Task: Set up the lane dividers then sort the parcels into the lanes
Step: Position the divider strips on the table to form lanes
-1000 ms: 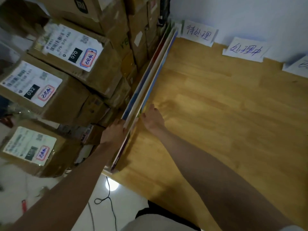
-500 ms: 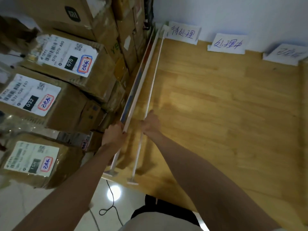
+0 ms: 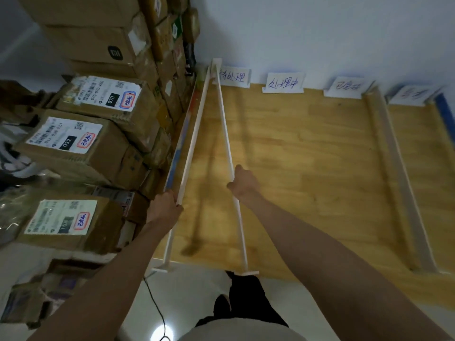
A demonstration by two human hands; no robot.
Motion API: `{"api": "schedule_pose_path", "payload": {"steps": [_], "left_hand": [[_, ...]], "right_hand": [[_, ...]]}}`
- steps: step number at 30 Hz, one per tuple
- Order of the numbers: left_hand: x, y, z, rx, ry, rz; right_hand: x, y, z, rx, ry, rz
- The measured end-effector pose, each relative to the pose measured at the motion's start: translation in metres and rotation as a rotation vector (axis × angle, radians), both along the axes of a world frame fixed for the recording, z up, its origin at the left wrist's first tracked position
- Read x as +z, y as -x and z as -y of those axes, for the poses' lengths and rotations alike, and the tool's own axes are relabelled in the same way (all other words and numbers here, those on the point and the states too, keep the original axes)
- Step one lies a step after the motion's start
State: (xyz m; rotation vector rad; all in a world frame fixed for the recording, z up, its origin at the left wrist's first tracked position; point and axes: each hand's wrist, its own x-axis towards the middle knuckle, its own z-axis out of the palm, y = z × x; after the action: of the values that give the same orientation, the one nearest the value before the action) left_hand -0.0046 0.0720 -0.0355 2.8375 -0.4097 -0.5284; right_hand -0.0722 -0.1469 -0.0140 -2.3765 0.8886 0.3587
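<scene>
right divider: thin white board strip (image 3: 227, 134) standing on edge on the wooden table (image 3: 307, 168), small flat foot at each end. Far end at the wall by the leftmost paper label (image 3: 232, 77); near end overhangs the table's front edge.
left divider: second white strip (image 3: 194, 141) of the same type, next to a coloured board (image 3: 181, 141) at the table's left edge, beside the parcel stack.
right hand: right hand (image 3: 243, 184) grips the right divider about two-thirds of the way toward the near end, fingers curled over its top edge.
left hand: left hand (image 3: 165, 205) holds the left divider at a similar spot, fingers wrapped over the top; fingertip detail is blurry.
long axis: both run wall-to-front. They nearly meet at the wall and splay apart toward the person, a narrow V. Right one angles rightward at the near end.
handling: judged light, and stiff enough to hold straight. Likely bends or wobbles if carried by one end. A mid-length grip on the top edge suits it; feet probably snag or tip easily.
other divider: wider beige strip (image 3: 396, 173) lies farther right, well apart.
parcels: labelled cardboard boxes (image 3: 98, 119) stacked left of the table, none in lanes yet.
labels: four handwritten papers along the wall.
stage: judged still on divider setup, sorting not begun.
</scene>
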Motion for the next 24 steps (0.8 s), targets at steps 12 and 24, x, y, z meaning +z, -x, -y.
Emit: {"api": "schedule_pose_path", "payload": {"steps": [12,24], "left_hand": [[0.001,0.070,0.019,-0.094,0.041,0.012],[-0.001,0.078,0.101,-0.117,0.001,-0.048]], "right_hand": [[0.018,0.140,0.041,-0.172,0.138,-0.053],[0.019,0.195,0.139,-0.306,0.091,-0.089]]}}
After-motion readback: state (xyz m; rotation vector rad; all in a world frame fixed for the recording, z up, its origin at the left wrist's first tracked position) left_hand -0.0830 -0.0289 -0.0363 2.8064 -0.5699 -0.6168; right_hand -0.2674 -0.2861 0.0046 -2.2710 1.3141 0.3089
